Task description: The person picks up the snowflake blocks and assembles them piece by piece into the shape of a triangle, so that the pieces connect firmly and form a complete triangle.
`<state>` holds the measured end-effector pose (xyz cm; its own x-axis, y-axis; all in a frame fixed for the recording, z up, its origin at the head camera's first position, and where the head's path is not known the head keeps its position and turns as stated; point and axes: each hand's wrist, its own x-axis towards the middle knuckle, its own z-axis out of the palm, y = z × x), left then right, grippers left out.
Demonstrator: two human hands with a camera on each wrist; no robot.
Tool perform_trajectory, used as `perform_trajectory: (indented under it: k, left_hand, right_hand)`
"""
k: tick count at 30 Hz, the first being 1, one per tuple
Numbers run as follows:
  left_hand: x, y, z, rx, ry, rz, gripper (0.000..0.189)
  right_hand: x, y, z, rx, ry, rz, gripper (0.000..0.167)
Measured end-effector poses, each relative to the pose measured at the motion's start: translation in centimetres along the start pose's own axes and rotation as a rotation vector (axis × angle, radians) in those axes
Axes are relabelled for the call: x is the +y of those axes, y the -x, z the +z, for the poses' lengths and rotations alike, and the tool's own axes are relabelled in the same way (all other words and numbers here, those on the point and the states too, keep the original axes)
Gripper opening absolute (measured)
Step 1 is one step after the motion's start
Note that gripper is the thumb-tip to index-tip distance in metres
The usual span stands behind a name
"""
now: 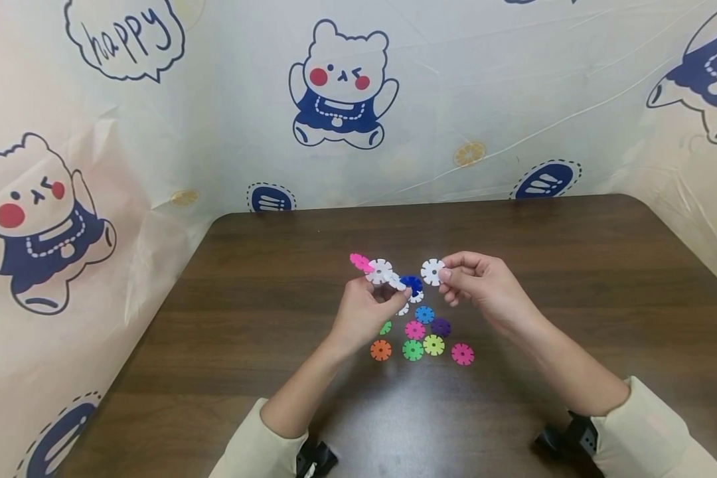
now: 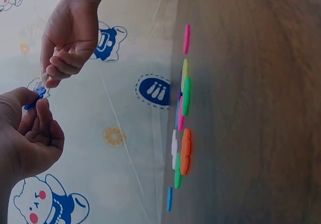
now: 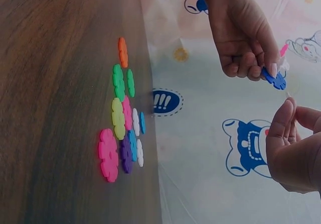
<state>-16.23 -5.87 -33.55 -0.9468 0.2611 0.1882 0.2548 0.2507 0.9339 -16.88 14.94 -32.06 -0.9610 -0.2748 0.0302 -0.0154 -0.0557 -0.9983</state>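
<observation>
Printed sheet (image 1: 227, 126): hangs behind and beside the table, with bears, the word "happy" and fruit slices.
Brown table (image 1: 245, 299): dark wood-grain top, smooth enough that thin pieces lying flat on it would probably slide before they lift.
Scattered discs (image 1: 413, 350): orange, green, yellow, pink, purple, blue and white, lying on the table below the hands; some are partly hidden by the left hand. A fingernail under the edge would be the likeliest way to raise one.
Right hand (image 1: 484, 285): raised above the table, thumb and index finger pinching a single white disc.
Left hand (image 1: 363, 312): opposite the right hand, thumb and finger pinching the blue disc of a joined cluster.
Joined discs (image 1: 380, 271): pink, white and blue, set at angles to one another, held up above the table. Probably very light and stiff, but weakest at the joints; best held by the piece nearest the working end, since a grip farther back could let it twist.
White disc (image 1: 432, 271): close to the blue disc (image 1: 412, 285); contact cannot be told. Likely light, rigid, slightly slippery plastic; suited to a pinch on its outer side, leaving the facing edge free.
Rim notches (image 1: 425, 267): narrow cuts around each disc, best left uncovered by fingertips.
</observation>
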Motion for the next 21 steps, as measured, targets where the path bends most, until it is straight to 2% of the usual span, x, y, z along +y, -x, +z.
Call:
perform_trajectory:
  k: [5, 10, 12, 17, 19, 21]
  left_hand:
    - [0.1, -0.1, 0.0, 0.01, 0.02, -0.016, 0.009]
    - [-0.1, -0.2, 0.1, 0.064, 0.047, 0.003, 0.013]
    - [-0.1, -0.2, 0.2, 0.086, 0.065, 0.009, 0.015]
    - [-0.3, -0.3, 0.2, 0.123, 0.122, 0.01, 0.02]
    - [-0.4, -0.3, 0.2, 0.131, 0.148, 0.008, 0.021]
    - [-0.4, -0.3, 0.3, 0.137, 0.171, 0.018, 0.021]
  right_hand:
    - [0.1, 0.1, 0.1, -0.003, -0.016, -0.003, 0.018]
    - [0.4, 0.2, 0.4, -0.009, 0.027, 0.0, 0.017]
    - [0.5, 0.3, 0.6, -0.009, 0.08, -0.03, 0.018]
    - [0.8, 0.6, 1.1, 0.016, 0.243, -0.176, 0.017]
    - [0.8, 0.6, 1.2, 0.027, 0.274, -0.214, 0.016]
    - [0.9, 0.6, 1.3, 0.024, 0.259, -0.211, 0.016]
